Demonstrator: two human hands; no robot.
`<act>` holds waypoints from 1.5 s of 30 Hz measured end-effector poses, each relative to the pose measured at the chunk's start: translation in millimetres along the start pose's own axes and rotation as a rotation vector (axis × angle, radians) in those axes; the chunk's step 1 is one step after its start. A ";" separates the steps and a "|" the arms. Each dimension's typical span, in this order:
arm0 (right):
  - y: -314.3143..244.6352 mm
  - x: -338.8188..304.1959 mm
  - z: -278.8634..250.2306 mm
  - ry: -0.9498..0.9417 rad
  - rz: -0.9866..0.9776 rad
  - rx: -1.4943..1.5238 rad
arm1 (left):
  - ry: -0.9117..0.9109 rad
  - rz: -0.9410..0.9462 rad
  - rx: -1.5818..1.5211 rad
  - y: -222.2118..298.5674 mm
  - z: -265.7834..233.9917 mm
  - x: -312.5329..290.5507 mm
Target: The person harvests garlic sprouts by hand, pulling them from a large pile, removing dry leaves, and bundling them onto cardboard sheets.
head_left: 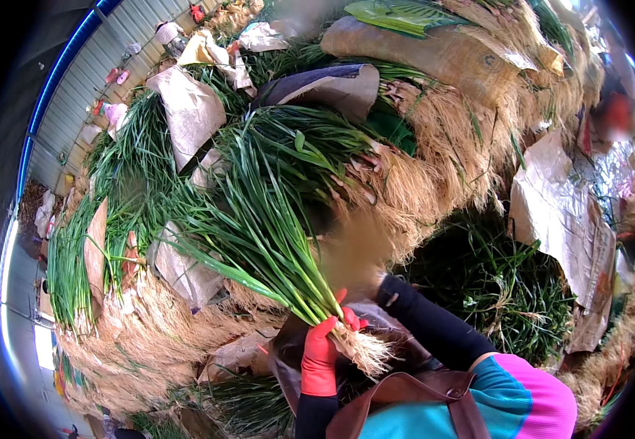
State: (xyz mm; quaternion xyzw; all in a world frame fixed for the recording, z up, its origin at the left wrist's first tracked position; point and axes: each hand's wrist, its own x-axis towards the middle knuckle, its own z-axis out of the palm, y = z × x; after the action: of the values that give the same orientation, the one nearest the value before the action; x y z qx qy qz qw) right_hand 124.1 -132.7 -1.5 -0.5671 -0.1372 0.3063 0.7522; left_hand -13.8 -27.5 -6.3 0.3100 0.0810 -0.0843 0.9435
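My left hand [320, 358], in a red glove, is closed around the lower stems of a bunch of green garlic [277, 234]. The long green leaves fan up and to the left, and the pale roots [363, 351] hang out to the right of the glove. Red glove fingertips show on the far side of the stems. My right arm [431, 322], in a black sleeve, reaches up beside the bunch. At its end, my right hand [361, 256] is lost in a blurred patch, so its fingers cannot be made out.
Piles of green garlic with root ends [434, 154] stand beyond and to the left. Pale sheets [186, 110] and a rolled dark mat [325, 88] lie on them. Loose dark leaves [486, 285] are heaped at right, next to a whitish sack [559, 212]. A brown apron [405, 399] covers my lap.
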 end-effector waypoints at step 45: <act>-73.5 -38.1 -54.9 -0.052 -0.202 -0.799 | -0.017 0.091 -0.140 7.9 16.5 39.0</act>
State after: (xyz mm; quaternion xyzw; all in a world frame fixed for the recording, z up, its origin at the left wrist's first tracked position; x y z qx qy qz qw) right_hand 147.4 -210.8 55.2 -0.7903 -0.3193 0.1678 0.4954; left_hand 27.4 -35.4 3.4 0.2458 0.0648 -0.0381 0.9664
